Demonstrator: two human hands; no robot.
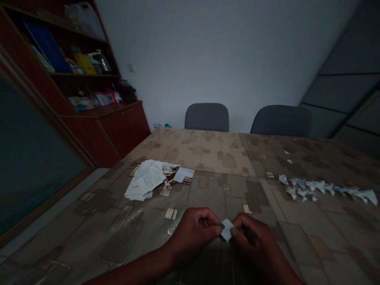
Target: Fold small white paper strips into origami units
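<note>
Between my two hands is a small folded piece of paper (227,230), pale with a dark patch on its left side. My left hand (199,227) pinches its left edge between thumb and forefinger. From the other side, my right hand (251,233) grips the right edge with thumb and fingers. The paper is held just above the table near its front edge. Several folded paper pieces (323,187) with pointed corners lie in a loose row on the right. To the left sits a spread pile of printed paper sheets (145,180).
A patterned cloth covers the table (204,146). Behind its far edge stand two grey chairs, a middle one (207,117) and a right one (280,120). At the left, a red-brown cabinet (124,126) has shelves with a kettle (102,61) and other items.
</note>
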